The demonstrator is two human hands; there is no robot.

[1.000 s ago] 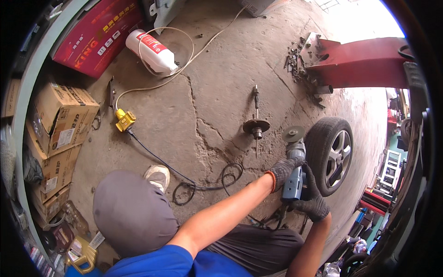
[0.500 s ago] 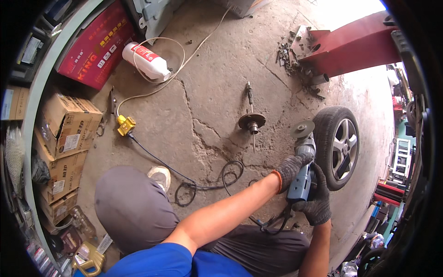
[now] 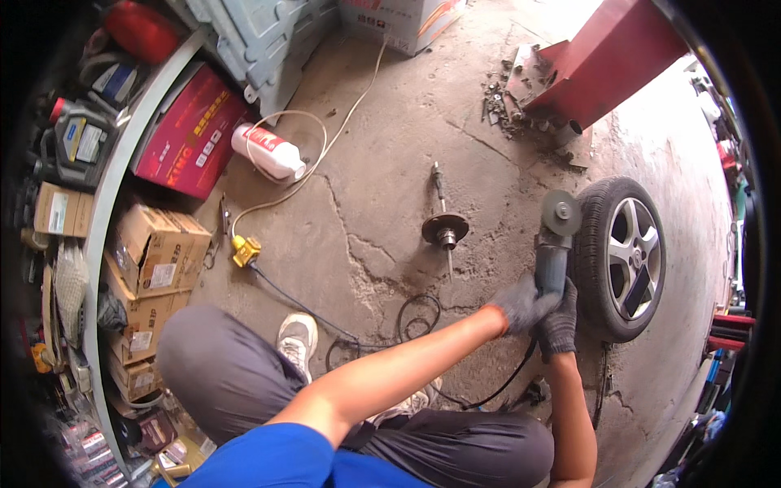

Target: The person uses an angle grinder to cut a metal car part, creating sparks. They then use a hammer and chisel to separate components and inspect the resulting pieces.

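An angle grinder (image 3: 552,267) with a grey body points away from me, its round disc (image 3: 561,213) facing up. My right hand (image 3: 559,325), in a dark grey knitted glove, is closed round the grinder's rear. My left hand (image 3: 522,306), gloved the same way with an orange cuff, is at the near end of the grinder beside my right hand; motion smears its fingers. Close on the right of the tool lies a wheel (image 3: 620,259) with a black tyre and silver spokes. Left of the grinder, a shock absorber strut (image 3: 445,231) with a round plate lies on the floor.
The grinder's black cable (image 3: 504,394) loops across the cracked concrete towards a yellow connector (image 3: 245,251). A white bottle (image 3: 270,152) lies by a red box (image 3: 191,134). Cardboard boxes (image 3: 165,260) line the left. A red steel post (image 3: 604,69) stands at back right, with metal scraps (image 3: 502,104) around its base.
The grinder has swung more upright and its disc faces me more. My left hand has slid back from the grinder's front to its near end. The whole view has shifted slightly.
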